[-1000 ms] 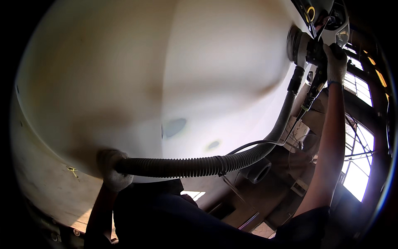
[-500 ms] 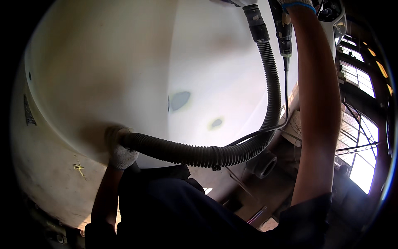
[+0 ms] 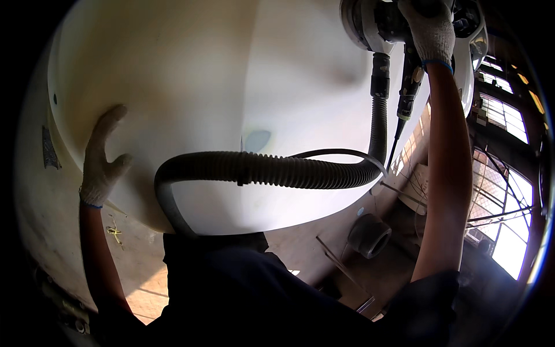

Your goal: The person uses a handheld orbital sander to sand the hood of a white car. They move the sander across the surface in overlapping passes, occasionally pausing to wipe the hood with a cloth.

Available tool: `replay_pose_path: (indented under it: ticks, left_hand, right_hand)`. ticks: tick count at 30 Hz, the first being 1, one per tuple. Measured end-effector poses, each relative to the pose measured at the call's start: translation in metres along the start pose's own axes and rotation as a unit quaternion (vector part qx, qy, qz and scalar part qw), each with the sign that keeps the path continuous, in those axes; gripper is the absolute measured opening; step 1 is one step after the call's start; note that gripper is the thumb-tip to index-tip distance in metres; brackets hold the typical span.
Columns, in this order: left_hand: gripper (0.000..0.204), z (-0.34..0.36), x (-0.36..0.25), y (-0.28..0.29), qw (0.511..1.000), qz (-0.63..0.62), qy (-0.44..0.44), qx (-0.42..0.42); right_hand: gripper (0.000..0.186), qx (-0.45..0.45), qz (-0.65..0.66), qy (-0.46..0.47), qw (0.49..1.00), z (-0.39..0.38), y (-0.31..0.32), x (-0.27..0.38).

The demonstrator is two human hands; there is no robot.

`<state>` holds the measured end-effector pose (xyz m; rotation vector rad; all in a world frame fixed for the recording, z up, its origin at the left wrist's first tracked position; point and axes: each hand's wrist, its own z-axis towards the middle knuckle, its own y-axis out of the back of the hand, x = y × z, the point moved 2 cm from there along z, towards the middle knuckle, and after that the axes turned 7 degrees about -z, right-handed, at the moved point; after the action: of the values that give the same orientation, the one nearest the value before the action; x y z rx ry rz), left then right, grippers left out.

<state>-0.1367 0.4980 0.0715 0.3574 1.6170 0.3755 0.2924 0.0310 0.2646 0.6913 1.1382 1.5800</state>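
right hand: the gloved right hand [image 3: 430,29] sits at the top right of the frame, fingers wrapped around the body of the power sander [image 3: 376,23] and gripping it firmly.
left hand: the gloved left hand [image 3: 103,159] lies at the left of the frame, fingers spread flat against the white curved shell [image 3: 231,75], holding nothing.
sander: pressed to the shell at the upper right edge of the frame, its round head facing the white surface.
hose: a black ribbed hose [image 3: 272,169] drops from the sander, bends left across the middle of the frame, then loops down toward the person's dark clothing.
cable: a thin black cable [image 3: 341,152] runs just beside the hose.
shell: fills the upper left and centre, with a small grey patch [image 3: 256,139] near the middle.
background: windows [image 3: 509,191] at right, a dark pipe piece [image 3: 370,236] on the floor at lower right.
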Motion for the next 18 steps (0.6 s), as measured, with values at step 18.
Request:
replay_pose_path:
  ticks: [18]
  left_hand:
    - [0.062, 0.096, 0.059, 0.027, 0.863, 0.412, -0.155, -0.247]
  right_hand:
    - [0.070, -0.027, -0.058, -0.115, 0.991, -0.047, -0.024, -0.095]
